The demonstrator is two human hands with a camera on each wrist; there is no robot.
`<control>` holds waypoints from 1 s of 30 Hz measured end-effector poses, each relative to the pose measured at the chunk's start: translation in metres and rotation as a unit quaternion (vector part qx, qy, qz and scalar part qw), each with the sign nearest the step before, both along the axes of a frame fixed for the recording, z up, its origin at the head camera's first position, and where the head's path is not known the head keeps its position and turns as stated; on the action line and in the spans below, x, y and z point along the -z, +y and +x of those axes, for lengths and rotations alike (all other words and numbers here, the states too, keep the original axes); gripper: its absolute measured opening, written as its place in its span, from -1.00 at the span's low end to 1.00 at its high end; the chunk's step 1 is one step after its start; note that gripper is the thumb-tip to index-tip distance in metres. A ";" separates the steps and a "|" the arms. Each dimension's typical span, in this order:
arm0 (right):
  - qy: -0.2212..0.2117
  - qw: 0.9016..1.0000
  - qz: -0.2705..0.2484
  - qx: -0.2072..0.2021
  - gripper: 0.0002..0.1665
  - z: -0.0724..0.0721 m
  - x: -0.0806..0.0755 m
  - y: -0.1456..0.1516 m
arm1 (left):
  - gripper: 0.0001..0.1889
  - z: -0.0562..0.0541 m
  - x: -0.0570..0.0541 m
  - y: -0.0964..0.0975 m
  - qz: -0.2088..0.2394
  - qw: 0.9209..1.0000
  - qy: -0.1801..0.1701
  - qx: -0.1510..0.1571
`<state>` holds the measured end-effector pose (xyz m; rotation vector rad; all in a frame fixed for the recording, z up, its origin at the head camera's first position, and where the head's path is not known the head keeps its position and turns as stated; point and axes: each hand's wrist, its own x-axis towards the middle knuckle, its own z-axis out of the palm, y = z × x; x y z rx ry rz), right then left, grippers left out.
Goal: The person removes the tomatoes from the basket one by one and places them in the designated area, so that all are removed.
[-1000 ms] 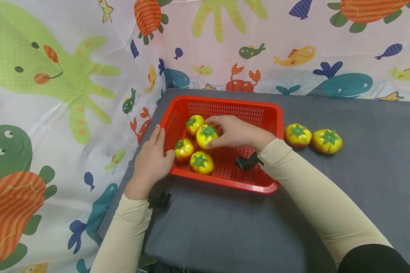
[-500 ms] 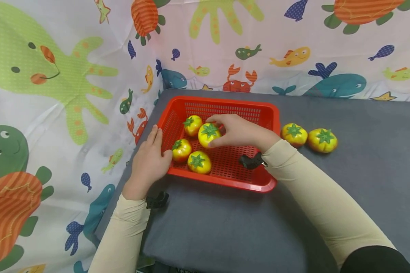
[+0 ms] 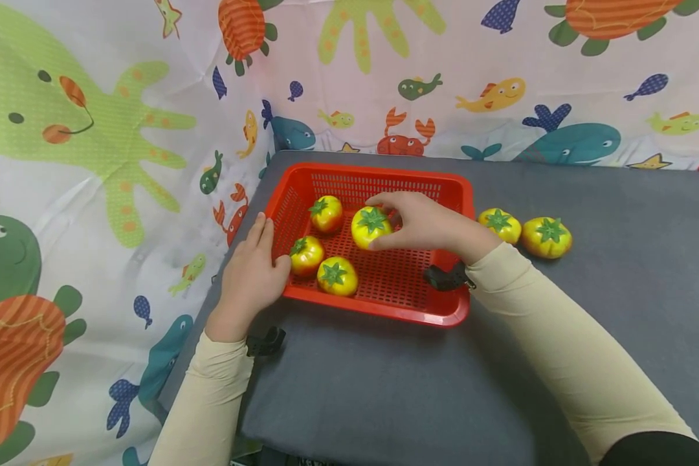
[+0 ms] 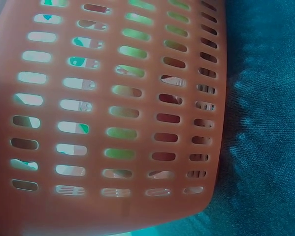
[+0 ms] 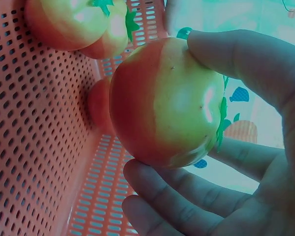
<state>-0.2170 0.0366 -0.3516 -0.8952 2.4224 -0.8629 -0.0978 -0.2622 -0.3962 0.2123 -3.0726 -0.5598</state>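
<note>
My right hand (image 3: 416,223) holds a yellow-and-red tomato (image 3: 371,228) with a green star-shaped top, between thumb and fingers. In the right wrist view, the tomato (image 5: 169,103) hangs above the basket's floor. Three more tomatoes stand in the left part of the red plastic basket (image 3: 384,316): one at the back (image 3: 326,214), one by the left wall (image 3: 307,255) and one near the front (image 3: 338,276). My left hand (image 3: 250,278) rests on the basket's left rim with its fingers straight. The left wrist view shows only the basket's slotted outer wall (image 4: 98,206), not the hand.
Two more tomatoes lie on the grey cloth right of the basket, one (image 3: 499,223) partly behind the right forearm, the other (image 3: 546,237) beside it. A sea-animal curtain (image 3: 361,97) hangs behind and to the left of the grey table (image 3: 349,382).
My right hand has lifted the tomato a little and moved right with it, away from the tomato at the back. The left hand stays on the rim.
</note>
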 end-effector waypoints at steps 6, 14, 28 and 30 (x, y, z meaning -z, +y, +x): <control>0.007 1.000 0.001 0.012 -0.03 0.004 0.000 0.013 | -0.17 0.000 0.000 0.000 -0.003 1.000 -0.001 0.000; 0.021 1.000 0.002 0.023 -0.05 0.008 -0.004 0.026 | -0.17 0.000 -0.003 0.001 -0.001 1.000 0.001 0.000; 0.042 0.998 -0.009 0.044 -0.09 0.016 -0.006 0.053 | -0.18 0.001 -0.002 0.001 0.001 1.000 -0.003 0.001; 0.042 0.998 -0.014 0.045 -0.10 0.017 -0.007 0.058 | -0.18 0.001 -0.002 0.001 0.002 1.000 -0.003 0.001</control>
